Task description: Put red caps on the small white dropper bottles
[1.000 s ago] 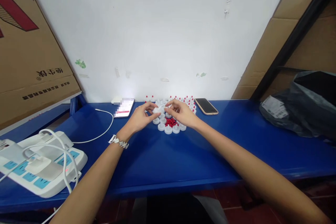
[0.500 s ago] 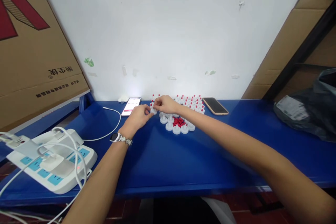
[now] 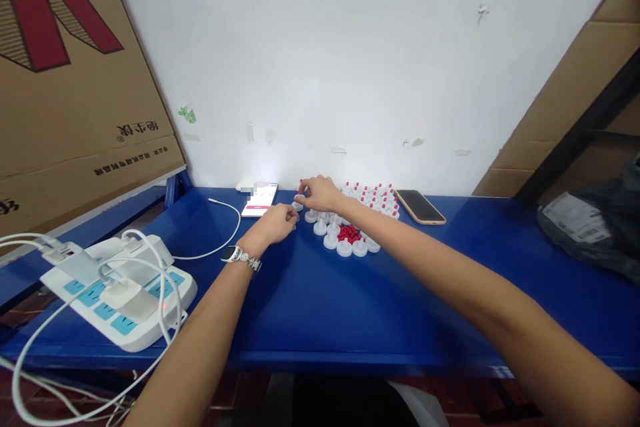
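Note:
A white disc-shaped cap with an upright spout (image 3: 297, 206) is at the fingertips of my right hand (image 3: 323, 194), which is closed in a pinch on it from above. Just in front of it and to the left, my left hand (image 3: 279, 223) has its fingers curled and pressed together; whether anything is between them is hidden. Plain white caps of the same kind (image 3: 320, 227) stand around a pile of small red tips (image 3: 349, 234). Behind my right wrist are several white caps with red tips on their spouts (image 3: 373, 197).
A lit phone (image 3: 261, 201) lies left of my hands, a second phone (image 3: 420, 206) to the right. On the blue table (image 3: 310, 307), a white power strip (image 3: 135, 340) with cables sits at left. A cardboard box (image 3: 85, 100) and a dark plastic bag (image 3: 595, 220) flank it.
The view has shifted, so everything appears slightly further right. My left hand has drawn a little away from the white cap, while my right hand stays at it.

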A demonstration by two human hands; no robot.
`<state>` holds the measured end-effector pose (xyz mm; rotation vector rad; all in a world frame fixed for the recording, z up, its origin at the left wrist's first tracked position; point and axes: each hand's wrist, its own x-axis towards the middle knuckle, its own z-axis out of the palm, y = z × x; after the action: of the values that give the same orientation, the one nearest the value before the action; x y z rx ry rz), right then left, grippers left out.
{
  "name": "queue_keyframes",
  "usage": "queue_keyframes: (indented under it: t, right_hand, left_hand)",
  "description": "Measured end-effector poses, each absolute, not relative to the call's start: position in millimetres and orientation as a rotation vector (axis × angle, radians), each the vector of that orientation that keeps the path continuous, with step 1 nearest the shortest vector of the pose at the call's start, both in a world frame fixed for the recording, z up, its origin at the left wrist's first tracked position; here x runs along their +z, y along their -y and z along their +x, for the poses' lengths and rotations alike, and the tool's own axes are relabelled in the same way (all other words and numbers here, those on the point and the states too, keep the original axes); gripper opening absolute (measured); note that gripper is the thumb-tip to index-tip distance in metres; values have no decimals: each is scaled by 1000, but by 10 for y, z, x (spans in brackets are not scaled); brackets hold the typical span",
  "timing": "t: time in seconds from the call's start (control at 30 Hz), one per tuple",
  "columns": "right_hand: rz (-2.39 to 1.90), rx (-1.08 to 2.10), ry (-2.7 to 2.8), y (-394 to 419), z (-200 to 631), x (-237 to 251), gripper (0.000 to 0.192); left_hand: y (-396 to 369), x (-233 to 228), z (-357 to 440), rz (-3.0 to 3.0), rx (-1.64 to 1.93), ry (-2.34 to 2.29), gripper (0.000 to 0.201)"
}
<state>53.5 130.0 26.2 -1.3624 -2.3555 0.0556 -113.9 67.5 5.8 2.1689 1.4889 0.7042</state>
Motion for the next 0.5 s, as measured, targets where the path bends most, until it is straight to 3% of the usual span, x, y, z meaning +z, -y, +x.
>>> queue_keyframes:
  t: [0.17,0.33,0.5]
  right_hand:
    - [-1336,62,2403,-1322,400,311,12]
    - [-1222,403,2039,-1029,625,413,9]
    - [-1183,502,1864,-542,977,349,27]
  left_hand:
    - [-715,16,-1201,2208,725,-1597,15]
    - [-622,55,-1002,2287,1226,-1516,67]
    - [-398,190,-660,2289,1156,-1053,49]
